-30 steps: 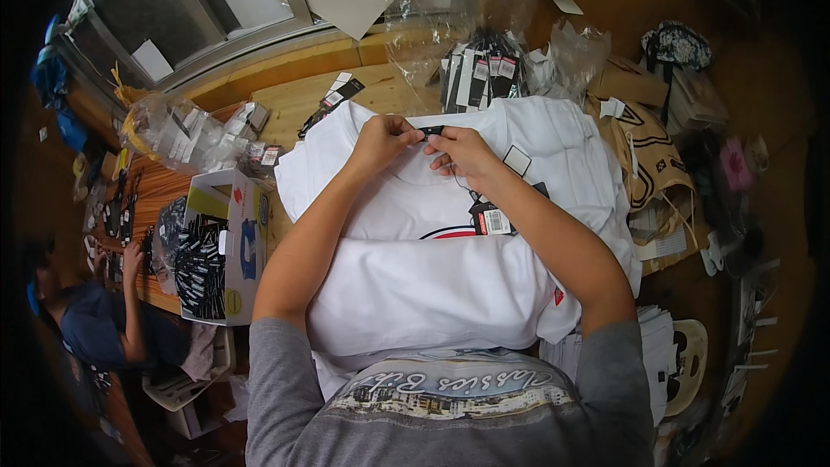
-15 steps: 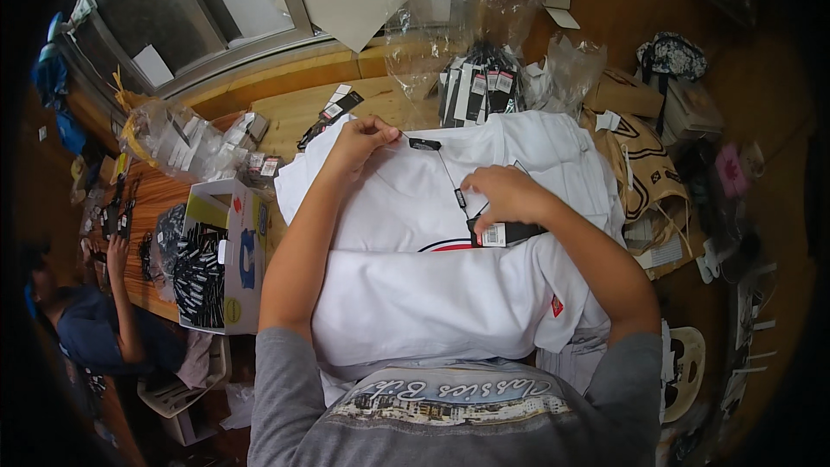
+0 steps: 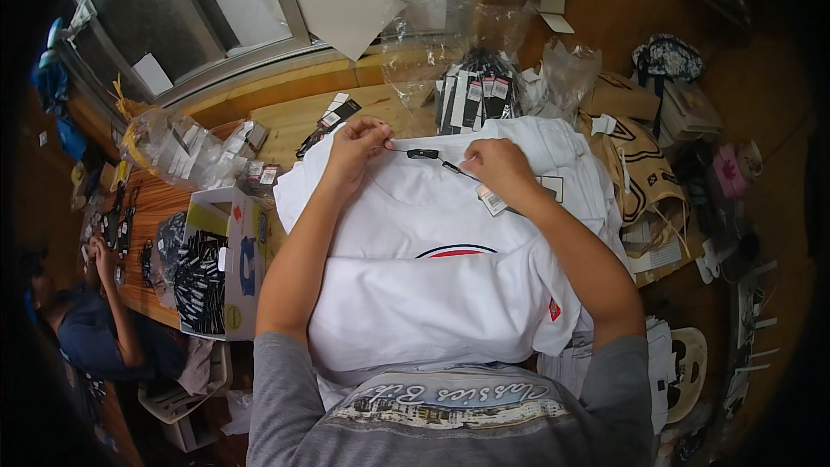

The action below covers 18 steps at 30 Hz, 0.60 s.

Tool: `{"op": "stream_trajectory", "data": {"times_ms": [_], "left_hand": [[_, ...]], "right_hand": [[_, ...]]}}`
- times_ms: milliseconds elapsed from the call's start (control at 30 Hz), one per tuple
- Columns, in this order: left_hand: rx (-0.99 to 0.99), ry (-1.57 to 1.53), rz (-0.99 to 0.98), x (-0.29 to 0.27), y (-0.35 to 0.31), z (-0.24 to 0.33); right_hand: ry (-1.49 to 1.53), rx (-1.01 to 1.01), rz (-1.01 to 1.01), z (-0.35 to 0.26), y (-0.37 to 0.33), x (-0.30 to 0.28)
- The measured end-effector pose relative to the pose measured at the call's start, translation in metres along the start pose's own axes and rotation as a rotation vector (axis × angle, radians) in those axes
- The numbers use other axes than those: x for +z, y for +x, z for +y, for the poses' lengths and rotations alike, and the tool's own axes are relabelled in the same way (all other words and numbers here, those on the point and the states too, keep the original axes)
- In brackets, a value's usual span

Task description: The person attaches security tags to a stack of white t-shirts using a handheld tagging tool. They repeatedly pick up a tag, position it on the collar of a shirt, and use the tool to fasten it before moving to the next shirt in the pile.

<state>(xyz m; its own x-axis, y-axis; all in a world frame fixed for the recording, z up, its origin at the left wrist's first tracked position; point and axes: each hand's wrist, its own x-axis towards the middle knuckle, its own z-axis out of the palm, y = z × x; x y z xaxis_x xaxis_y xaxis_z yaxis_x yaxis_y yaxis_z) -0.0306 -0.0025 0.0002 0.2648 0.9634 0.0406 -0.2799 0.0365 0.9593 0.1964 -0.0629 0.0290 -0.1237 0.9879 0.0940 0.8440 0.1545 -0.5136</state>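
White shirt (image 3: 424, 303) lies folded over a pile of white shirts (image 3: 575, 156) on the counter (image 3: 290, 112), its collar facing away from the wearer. Left hand (image 3: 350, 156) has its fingers pinched on a thin string (image 3: 399, 150) by the collar; the string reaches the black neck label (image 3: 422, 154). Right hand (image 3: 506, 171) curls its fingers just beside a black clip (image 3: 450, 167), above cardboard tags (image 3: 492, 201); whether they grip anything, I cannot tell. Near the pile's left stands an open box (image 3: 240, 298) of black pieces (image 3: 201, 281).

A metal-framed window (image 3: 143, 13) (dark-paned) stands beyond the pale wooden table (image 3: 284, 118).
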Motion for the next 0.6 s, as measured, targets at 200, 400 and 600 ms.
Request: {"op": "stream_trajectory", "data": {"times_ms": [200, 400, 600], "left_hand": [[0.253, 0.501, -0.157, 0.027, -0.009, -0.017], [0.135, 0.578, -0.210, 0.037, -0.015, -0.013], [0.248, 0.678, -0.210, 0.038, -0.016, -0.016]], "right_hand": [[0.037, -0.049, 0.044, 0.006, 0.010, 0.038], [0.012, -0.128, -0.010, 0.008, 0.006, 0.041], [0.637, 0.005, -0.234, 0.025, 0.016, 0.035]]}}
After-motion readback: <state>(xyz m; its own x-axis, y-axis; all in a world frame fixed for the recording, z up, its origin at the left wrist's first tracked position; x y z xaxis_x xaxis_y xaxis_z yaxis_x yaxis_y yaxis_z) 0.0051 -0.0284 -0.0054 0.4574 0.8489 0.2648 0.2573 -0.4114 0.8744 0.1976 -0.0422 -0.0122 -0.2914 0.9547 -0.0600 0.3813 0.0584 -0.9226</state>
